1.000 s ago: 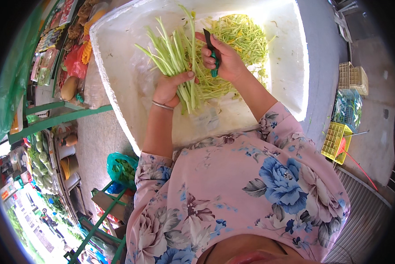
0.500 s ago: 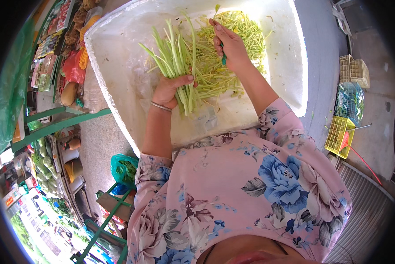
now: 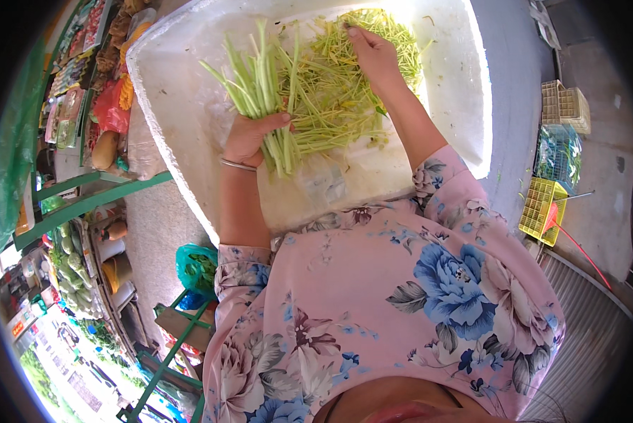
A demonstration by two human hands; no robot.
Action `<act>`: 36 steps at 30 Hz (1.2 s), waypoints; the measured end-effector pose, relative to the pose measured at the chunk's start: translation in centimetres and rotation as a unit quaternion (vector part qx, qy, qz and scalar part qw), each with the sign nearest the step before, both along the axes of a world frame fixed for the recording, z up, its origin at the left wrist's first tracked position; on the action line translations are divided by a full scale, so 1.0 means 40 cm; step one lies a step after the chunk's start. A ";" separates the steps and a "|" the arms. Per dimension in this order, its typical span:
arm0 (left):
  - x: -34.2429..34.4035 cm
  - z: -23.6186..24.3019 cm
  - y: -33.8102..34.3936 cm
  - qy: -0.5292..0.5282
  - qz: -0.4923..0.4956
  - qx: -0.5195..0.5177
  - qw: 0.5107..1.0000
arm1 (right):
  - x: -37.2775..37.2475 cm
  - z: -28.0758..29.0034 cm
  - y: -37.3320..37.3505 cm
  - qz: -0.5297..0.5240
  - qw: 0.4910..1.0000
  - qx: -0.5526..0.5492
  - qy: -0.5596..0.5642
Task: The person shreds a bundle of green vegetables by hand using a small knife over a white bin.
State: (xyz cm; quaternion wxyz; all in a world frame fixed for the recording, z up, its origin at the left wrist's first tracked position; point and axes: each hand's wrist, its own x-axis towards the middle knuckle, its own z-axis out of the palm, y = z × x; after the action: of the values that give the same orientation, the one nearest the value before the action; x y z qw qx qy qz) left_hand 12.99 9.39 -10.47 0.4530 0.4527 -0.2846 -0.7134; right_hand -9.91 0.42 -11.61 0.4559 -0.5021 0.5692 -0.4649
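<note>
At upper centre, the left hand (image 3: 247, 138) clasps green stalks (image 3: 261, 83); the right hand (image 3: 378, 60), over loose stems (image 3: 335, 113), has an unclear grip.

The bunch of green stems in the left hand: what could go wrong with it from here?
The bunch of green stems fans out above the left hand, so outer stems might slip free. Loose yellow-green pieces lie right beside it in the white box, so any dropped stem could get mixed in among them.
</note>
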 end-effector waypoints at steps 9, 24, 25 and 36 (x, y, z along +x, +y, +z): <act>0.068 -0.047 -0.005 0.255 0.056 -0.048 0.964 | 0.100 -0.171 0.059 0.200 0.938 0.118 0.258; 0.043 -0.026 0.010 0.345 0.072 -0.165 0.921 | -0.029 0.058 0.038 0.144 0.970 -0.069 0.184; 0.042 -0.024 0.011 0.332 0.073 -0.163 0.926 | -0.034 0.066 0.037 0.136 0.969 -0.059 0.196; 0.037 -0.053 -0.018 0.094 0.065 0.055 0.992 | -0.061 0.047 0.020 0.182 0.934 -0.199 0.233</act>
State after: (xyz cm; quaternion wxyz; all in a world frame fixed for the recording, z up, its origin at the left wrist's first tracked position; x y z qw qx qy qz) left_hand 14.47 8.68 -12.59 0.4974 0.4254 -0.1717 -0.7363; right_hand -12.36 1.24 -9.71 0.2782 -0.7716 0.4541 -0.3479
